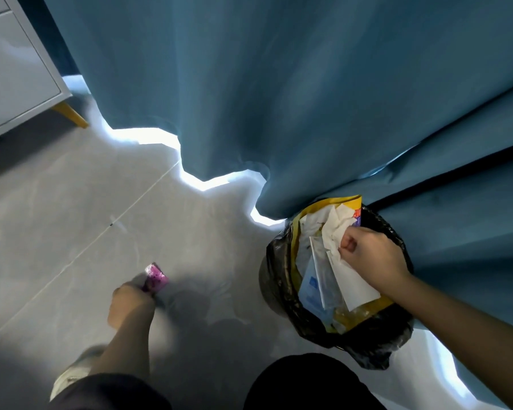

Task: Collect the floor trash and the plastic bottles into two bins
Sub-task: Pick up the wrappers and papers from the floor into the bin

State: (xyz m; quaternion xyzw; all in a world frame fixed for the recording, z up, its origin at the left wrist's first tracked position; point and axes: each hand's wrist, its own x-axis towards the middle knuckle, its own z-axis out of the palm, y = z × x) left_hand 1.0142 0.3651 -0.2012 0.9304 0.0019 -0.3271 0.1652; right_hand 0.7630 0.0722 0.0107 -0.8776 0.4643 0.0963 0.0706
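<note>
A bin lined with a black bag [279,279] stands on the floor at the foot of a blue curtain. It holds white tissues, a blue-and-white packet and yellow packaging. My right hand [370,255] is over the bin's mouth and pinches a crumpled white tissue [335,232] together with a flat white paper. Down on the floor to the left, my left hand [131,300] grips a pink-purple wrapper [155,278]; the hand is motion-blurred. No plastic bottle is in view.
The blue curtain [279,84] hangs close behind the bin, with bright light under its hem. A white drawer cabinet [9,69] on yellow legs stands at the upper left. Grey floor tiles [57,217] spread to the left. My dark-clothed knees fill the bottom edge.
</note>
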